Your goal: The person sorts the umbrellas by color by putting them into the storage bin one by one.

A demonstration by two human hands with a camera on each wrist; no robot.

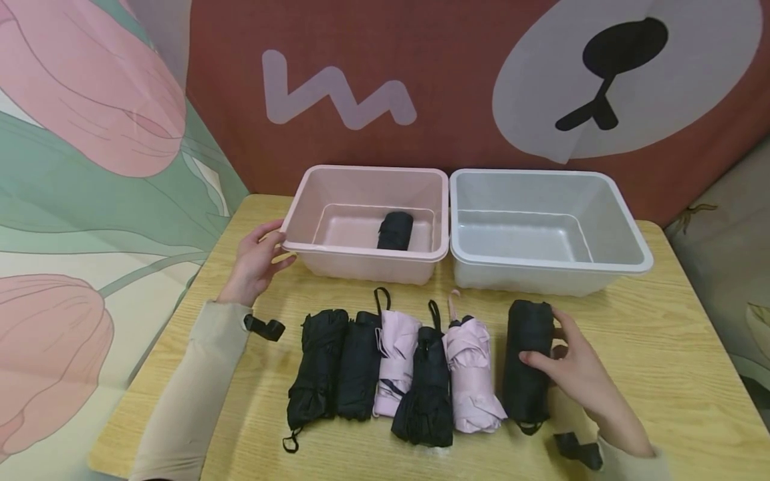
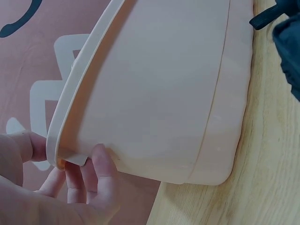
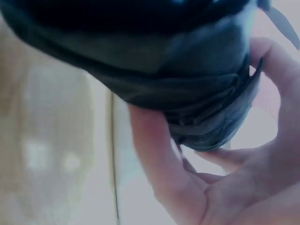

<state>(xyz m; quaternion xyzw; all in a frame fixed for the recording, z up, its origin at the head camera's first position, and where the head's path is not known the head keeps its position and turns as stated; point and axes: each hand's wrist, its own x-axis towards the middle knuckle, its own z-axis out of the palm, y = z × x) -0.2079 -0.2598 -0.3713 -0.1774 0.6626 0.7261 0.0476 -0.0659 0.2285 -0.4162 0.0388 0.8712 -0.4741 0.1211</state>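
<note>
My right hand (image 1: 574, 374) grips a folded black umbrella (image 1: 528, 357), thumb on its near face and fingers round its right side. In the right wrist view the black umbrella (image 3: 197, 93) fills the upper part, with the thumb (image 3: 159, 150) pressed against it. My left hand (image 1: 255, 260) holds the left corner of a pink bin (image 1: 367, 266). Seen from the left wrist, the thumb lies at the outside of the bin's rim (image 2: 77, 91) and the fingers (image 2: 101, 173) curl beneath it. A rolled black umbrella (image 1: 395, 231) lies inside the pink bin.
A white bin (image 1: 541, 272) stands right of the pink one, their rims side by side. In front lies a row of folded umbrellas, black (image 1: 317, 367) and pink (image 1: 472, 374), on the wooden table (image 1: 674, 361). A printed cloth (image 1: 445, 80) hangs behind.
</note>
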